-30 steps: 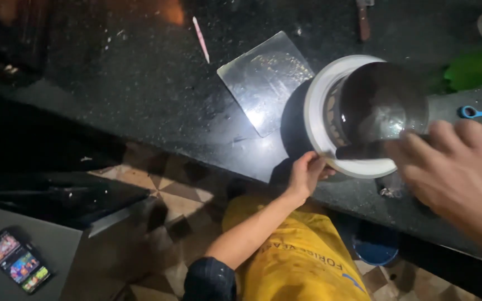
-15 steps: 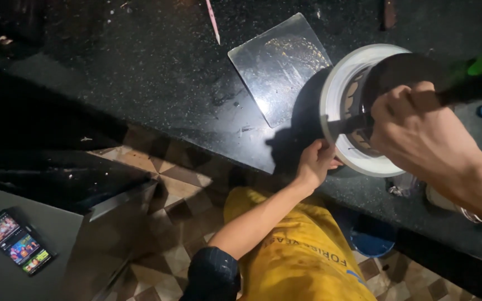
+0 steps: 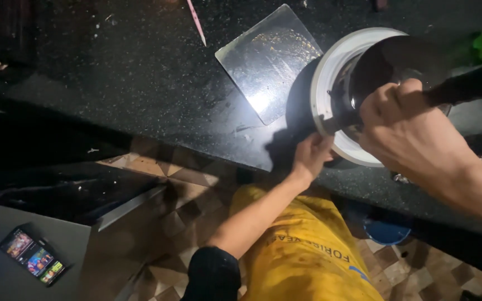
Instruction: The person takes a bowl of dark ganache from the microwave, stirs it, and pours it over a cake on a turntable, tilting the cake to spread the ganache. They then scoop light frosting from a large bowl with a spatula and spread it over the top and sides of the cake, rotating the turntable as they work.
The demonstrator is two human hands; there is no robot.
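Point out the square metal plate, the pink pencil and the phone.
Square metal plate point(image 3: 269, 61), head view, on its shiny middle.
Pink pencil point(image 3: 196, 21), head view, mid-shaft on the black counter point(image 3: 112, 72).
Phone point(image 3: 33, 257), head view, on its lit screen.
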